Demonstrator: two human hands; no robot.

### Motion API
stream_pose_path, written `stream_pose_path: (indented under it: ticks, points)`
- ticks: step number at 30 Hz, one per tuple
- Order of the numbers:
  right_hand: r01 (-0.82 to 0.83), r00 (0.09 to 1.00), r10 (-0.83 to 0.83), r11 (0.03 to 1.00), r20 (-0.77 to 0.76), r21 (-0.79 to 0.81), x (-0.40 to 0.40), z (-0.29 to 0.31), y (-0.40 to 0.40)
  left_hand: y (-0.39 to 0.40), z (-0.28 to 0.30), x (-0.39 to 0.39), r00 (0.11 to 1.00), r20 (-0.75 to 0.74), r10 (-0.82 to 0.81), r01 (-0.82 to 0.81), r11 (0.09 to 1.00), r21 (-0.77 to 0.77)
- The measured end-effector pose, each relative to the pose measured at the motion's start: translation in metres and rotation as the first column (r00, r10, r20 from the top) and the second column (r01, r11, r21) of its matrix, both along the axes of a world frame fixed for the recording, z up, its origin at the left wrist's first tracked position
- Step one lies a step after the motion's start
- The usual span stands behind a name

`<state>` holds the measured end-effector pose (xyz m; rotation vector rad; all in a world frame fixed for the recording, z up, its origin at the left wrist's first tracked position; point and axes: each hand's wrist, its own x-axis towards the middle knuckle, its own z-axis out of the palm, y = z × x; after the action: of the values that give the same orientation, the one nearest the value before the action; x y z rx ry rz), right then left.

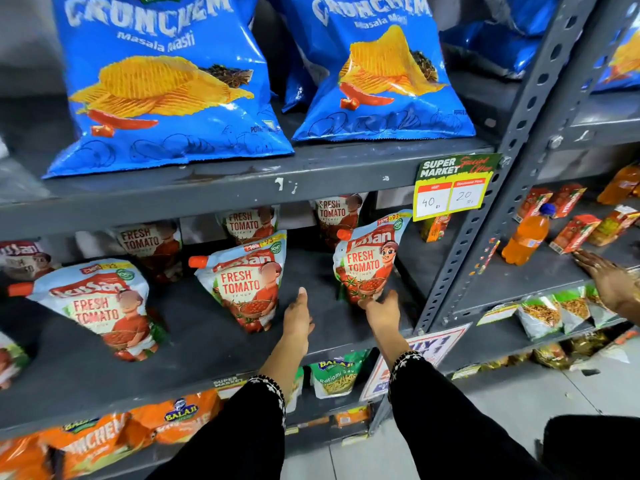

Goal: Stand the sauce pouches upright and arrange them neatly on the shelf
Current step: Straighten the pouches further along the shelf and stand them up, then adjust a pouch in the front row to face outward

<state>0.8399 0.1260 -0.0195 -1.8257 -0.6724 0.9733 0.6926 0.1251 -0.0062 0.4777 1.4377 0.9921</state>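
Several white-and-red tomato sauce pouches with orange caps stand on the grey middle shelf (pixel 207 344). In the front row are a left pouch (pixel 100 306), a middle pouch (pixel 246 282) and a right pouch (pixel 370 261), all upright but leaning. More pouches (pixel 152 244) stand behind them at the back. My right hand (pixel 381 311) grips the bottom of the right pouch, thumb on its right side. My left hand (pixel 298 317) rests open on the bare shelf between the middle and right pouches, holding nothing.
Two blue chip bags (pixel 166 81) sit on the shelf above. A yellow price tag (pixel 450 188) hangs beside the perforated grey upright (pixel 502 188). In the right bay are an orange bottle (pixel 526 237), juice cartons and another person's hand (pixel 606 275). Snack packs (pixel 336 375) fill the lower shelf.
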Motion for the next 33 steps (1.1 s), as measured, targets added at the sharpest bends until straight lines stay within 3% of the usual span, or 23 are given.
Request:
stream_pose_path:
  ticks: [4, 7, 11, 14, 18, 25, 33]
  points:
    - [0.046, 0.999, -0.046, 0.999, 0.027, -0.002, -0.038, 0.003, -0.012, -0.016, -0.002, -0.039, 0.998, 0.033, 0.047, -0.047, 0.999, -0.024]
    - [0.052, 0.998, -0.052, 0.999, 0.03, -0.01, -0.067, 0.002, -0.015, -0.025, -0.003, -0.071, 0.997, -0.022, 0.072, -0.073, 0.995, -0.062]
    - [-0.088, 0.991, 0.088, 0.996, -0.099, 0.005, -0.119, 0.003, -0.017, -0.026, -0.001, -0.123, 0.978, -0.143, 0.153, -0.166, 0.983, -0.082]
    - [-0.283, 0.934, 0.296, 0.955, -0.202, 0.092, -0.151, 0.004, -0.018, -0.019, 0.002, -0.149, 0.99, -0.088, 0.112, -0.113, 0.994, -0.002]
    - [-0.42, 0.872, 0.44, 0.898, -0.215, 0.133, -0.167, 0.004, -0.018, -0.019, 0.007, -0.154, 0.998, 0.054, -0.03, 0.027, 0.998, 0.059]
    - [-0.486, 0.837, 0.505, 0.863, -0.211, 0.139, -0.163, 0.01, -0.008, -0.016, 0.0, -0.148, 0.994, 0.059, -0.093, 0.089, 0.993, 0.075]
    - [-0.445, 0.864, 0.456, 0.89, -0.214, 0.098, -0.147, 0.009, -0.002, -0.015, 0.002, -0.134, 0.991, 0.089, -0.099, 0.091, 0.992, 0.092]
